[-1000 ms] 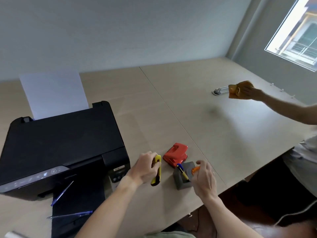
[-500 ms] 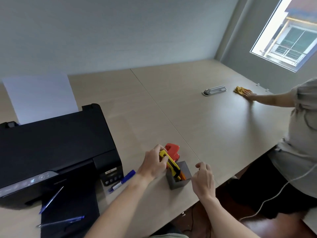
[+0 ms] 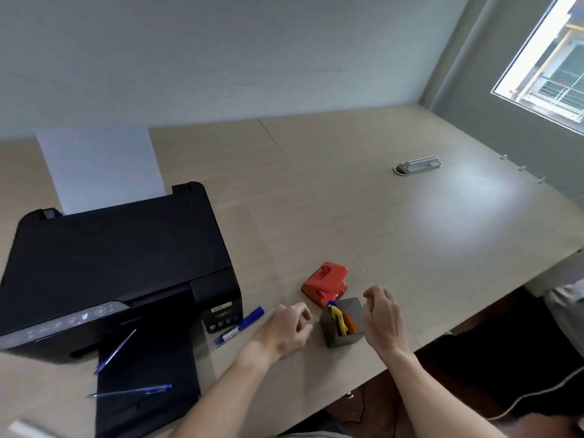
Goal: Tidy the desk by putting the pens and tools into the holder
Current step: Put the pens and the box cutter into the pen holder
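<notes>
A small grey holder point(image 3: 354, 311) stands near the desk's front edge with a yellow cutter point(image 3: 337, 317), an orange tool point(image 3: 350, 324) and a blue-tipped pen inside. My left hand point(image 3: 284, 327) hovers just left of the holder, fingers loosely curled, holding nothing. My right hand point(image 3: 380, 317) is at the holder's right side, fingers apart and empty. A blue marker point(image 3: 240, 324) lies left of my left hand. Two blue pens point(image 3: 115, 350) point(image 3: 132, 391) rest on the printer's black output tray.
A black printer point(image 3: 117, 263) with a white sheet point(image 3: 101, 165) fills the left of the desk. A red hole punch point(image 3: 325, 284) sits just behind the holder. A grey cable port point(image 3: 417, 164) lies far right. The desk edge point(image 3: 474, 311) runs close to the holder.
My left hand has let go of the yellow cutter, which now sits in the holder, and drawn back to the left. The other person's arm and yellow cloth have left the view.
</notes>
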Demonstrator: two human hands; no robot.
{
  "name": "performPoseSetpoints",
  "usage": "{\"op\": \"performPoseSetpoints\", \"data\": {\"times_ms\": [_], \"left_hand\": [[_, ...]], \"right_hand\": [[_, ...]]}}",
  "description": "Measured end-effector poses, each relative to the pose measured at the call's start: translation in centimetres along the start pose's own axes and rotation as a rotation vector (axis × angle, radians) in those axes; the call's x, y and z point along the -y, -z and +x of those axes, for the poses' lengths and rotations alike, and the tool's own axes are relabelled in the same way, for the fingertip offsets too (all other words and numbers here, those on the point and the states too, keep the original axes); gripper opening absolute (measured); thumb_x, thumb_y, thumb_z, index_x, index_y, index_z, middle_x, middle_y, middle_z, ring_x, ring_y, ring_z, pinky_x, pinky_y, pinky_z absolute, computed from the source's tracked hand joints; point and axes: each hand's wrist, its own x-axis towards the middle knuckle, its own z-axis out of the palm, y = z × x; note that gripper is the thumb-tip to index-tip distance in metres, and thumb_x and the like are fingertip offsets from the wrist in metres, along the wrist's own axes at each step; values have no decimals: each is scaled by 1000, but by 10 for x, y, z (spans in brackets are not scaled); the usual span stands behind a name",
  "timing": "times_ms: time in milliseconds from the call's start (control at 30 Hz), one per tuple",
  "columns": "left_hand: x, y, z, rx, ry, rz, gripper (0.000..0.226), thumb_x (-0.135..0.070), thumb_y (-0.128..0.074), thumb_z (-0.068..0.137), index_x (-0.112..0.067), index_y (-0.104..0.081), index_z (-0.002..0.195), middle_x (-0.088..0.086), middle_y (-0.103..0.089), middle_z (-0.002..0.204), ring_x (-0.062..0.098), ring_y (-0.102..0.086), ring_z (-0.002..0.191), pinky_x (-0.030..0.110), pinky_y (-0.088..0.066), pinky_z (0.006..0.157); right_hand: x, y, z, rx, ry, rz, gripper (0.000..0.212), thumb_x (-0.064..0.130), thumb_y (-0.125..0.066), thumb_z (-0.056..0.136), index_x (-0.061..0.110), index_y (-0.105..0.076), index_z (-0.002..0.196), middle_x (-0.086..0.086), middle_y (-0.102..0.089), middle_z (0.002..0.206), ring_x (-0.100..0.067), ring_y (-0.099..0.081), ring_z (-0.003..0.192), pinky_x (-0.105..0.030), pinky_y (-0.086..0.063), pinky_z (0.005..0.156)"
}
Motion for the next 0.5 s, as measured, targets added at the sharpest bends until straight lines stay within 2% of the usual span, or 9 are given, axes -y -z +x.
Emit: {"op": "performPoseSetpoints", "data": {"times_ms": [67,133,233,300,367,433,500], "left_hand": [[23,4,-13,-9,68,72,12,-29,-56,90,-20,-64,89,-4,-70,79,14,-67,73,34,-59,67],[45,9,-27,-25,141,140,13,-25,-52,91,-21,-62,83,-3,-69,79,16,-66,72,37,-59,66],[70,18,-49,-50,180,172,17,-23,-52,93,-21,-62,79,-3,-68,76,12,-65,68,34,-58,64],[84,27,-68,-67,201,190,18,-24,-52,93,-22,-62,78,-5,-66,76,8,-63,65,28,-57,61],[95,38,-88,-83,241,236,17,-26,-50,91,-22,-61,78,-6,-64,79,11,-62,68,28,-55,61],[107,49,-110,-110,292,288,15,-27,-49,90,-21,-61,81,-5,-62,85,15,-62,73,30,-53,66],[117,59,-133,-149,331,319,14,-26,-50,92,-20,-61,88,-5,-58,91,15,-61,76,24,-50,66]], "right_hand": [[16,-3,13,24,57,-7,19,2,-44,91,7,-61,98,-10,-63,99,-25,-59,83,-43,-54,75],[34,-7,24,74,118,-22,16,4,-44,90,8,-58,95,-8,-61,95,-27,-59,81,-45,-52,74],[60,-18,33,158,246,-57,14,5,-44,89,11,-56,96,-6,-58,94,-29,-57,81,-43,-49,75],[75,-34,30,195,364,-64,15,4,-47,87,11,-57,95,-5,-59,94,-27,-57,81,-37,-46,75],[87,-54,21,261,447,-59,15,1,-48,85,10,-57,94,-7,-61,93,-27,-59,79,-33,-43,73],[96,-80,8,366,457,-94,18,1,-49,85,10,-58,98,-8,-60,99,-26,-60,82,-33,-49,75],[103,-106,-5,475,429,-185,24,2,-50,85,12,-58,105,-8,-58,108,-24,-58,92,-33,-51,83]]}}
